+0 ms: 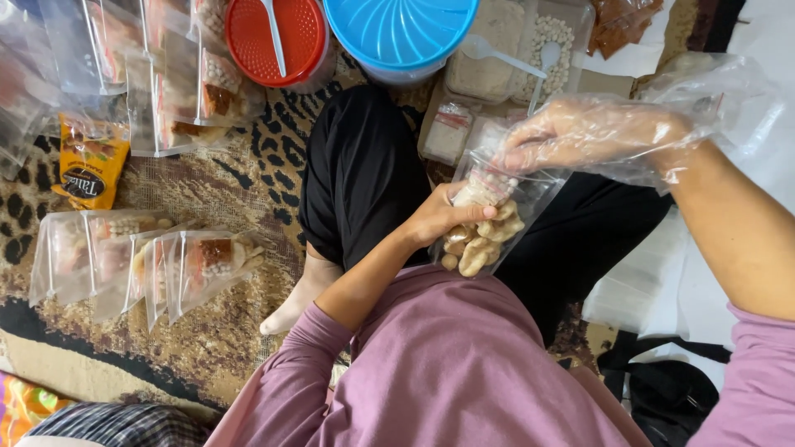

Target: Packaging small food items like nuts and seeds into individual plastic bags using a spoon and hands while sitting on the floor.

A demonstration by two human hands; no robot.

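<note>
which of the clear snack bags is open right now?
The clear bag held in the left hand; the gloved right hand is at its open mouth. The bags on the rug lie untouched.

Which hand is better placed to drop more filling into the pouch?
Right. The right hand, in a loose plastic glove, sits at the open mouth of the pouch, beside the trays. The left hand is gripping the pouch.
</note>
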